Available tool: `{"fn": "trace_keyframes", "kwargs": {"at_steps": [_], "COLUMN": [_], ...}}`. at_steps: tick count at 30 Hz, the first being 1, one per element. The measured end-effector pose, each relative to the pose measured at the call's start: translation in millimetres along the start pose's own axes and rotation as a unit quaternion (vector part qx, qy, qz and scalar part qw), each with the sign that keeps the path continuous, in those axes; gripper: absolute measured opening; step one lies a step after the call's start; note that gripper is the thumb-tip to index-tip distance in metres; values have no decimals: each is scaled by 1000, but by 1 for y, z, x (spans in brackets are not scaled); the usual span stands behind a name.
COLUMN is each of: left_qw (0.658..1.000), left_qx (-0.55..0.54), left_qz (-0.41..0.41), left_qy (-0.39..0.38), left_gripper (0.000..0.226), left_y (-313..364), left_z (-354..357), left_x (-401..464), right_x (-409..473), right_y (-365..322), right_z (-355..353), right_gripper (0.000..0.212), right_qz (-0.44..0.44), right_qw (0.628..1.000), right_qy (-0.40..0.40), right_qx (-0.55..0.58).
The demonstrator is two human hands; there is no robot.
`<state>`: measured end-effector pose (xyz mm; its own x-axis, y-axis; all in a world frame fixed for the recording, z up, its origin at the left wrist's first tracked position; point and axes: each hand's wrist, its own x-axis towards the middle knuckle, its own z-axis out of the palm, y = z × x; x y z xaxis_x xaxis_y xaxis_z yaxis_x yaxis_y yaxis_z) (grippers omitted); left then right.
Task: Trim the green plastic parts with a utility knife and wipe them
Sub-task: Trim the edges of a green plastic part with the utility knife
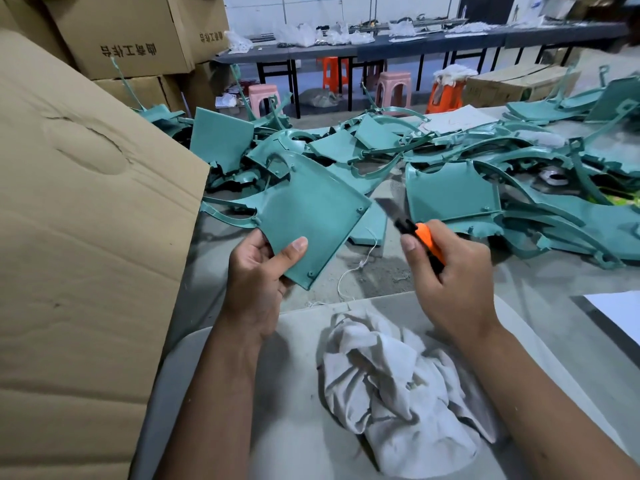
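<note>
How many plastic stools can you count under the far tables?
4: an orange stool at left, a pink stool, a pink stool mid-floor, an orange stool at right under a white bundle. Others may be hidden.

Cardboard box [86,237] stands left; rag [398,386] lies nearest, parts pile [450,161] behind it on the table [381,271].

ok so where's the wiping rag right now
In the head view the white rag lies crumpled, untouched, low in the middle, between the person's forearms, below the left hand holding the green part and the right hand gripping the utility knife.
</note>
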<state>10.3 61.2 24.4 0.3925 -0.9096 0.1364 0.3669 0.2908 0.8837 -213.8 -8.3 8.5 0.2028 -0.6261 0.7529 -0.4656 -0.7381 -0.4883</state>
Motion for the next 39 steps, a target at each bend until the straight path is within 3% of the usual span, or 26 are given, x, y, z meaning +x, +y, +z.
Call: {"fn": "trace_keyframes", "kwargs": {"at_steps": [4,7,9,11,13,16,18,21,24,27,30,33,35,38,39], "left_qw": [998,992,987,987,986,976,976,990,990,988,991,988,941,795,770], "left_qx": [-1,13,6,36,100,151,142,82,-29,-15,59,121,273,498,529], "left_qz": [-31,-63,-54,-20,23,80,84,34,-34,-63,-19,88,195,321,333], "left_qy": [-47,-111,-150,-152,-128,-132,-143,-111,-131,-137,-116,-34,47,127,129], "left_gripper": [40,44,42,37,28,21,17,25,27,16,19,18,15,16,14], "left_y": [-2,0,2,1,-3,-10,-14,-17,-19,-25,-35,-37,-36,-34,-32], "left_z": [-4,-14,-17,-16,-14,-11,-7,-1,5,16,31,36,30,19,18], "left_x": [0,0,1,2,4,5,4,4,3,-1,-5,-5,-3,-5,-7], "right_x": [-1,3,4,4,4,4,2,1,4,6,3,0,-3,-4,-5], "right_y": [-4,7,15,19,10,-4,-5,-2,-1,-1,0,1,-2,-17,-23], "right_z": [4,-2,-7,-9,-7,0,6,10,7,7,12,14,10,5,6], "right_gripper": [36,36,40,44,49,39,31,36,30,28,27,35,42,38,34], "right_qz": [-27,99,167,166,183,247,256,283,319,337,347,305,228,93,50], "right_qw": [998,986,975,982,972,896,891,890,841,805,826,919,966,991,995], "right_qy": [-38,25,62,76,50,-30,-61,-16,55,56,40,58,87,87,75], "right_qx": [-45,-131,-130,-44,141,369,369,358,435,485,442,241,88,40,30]}}
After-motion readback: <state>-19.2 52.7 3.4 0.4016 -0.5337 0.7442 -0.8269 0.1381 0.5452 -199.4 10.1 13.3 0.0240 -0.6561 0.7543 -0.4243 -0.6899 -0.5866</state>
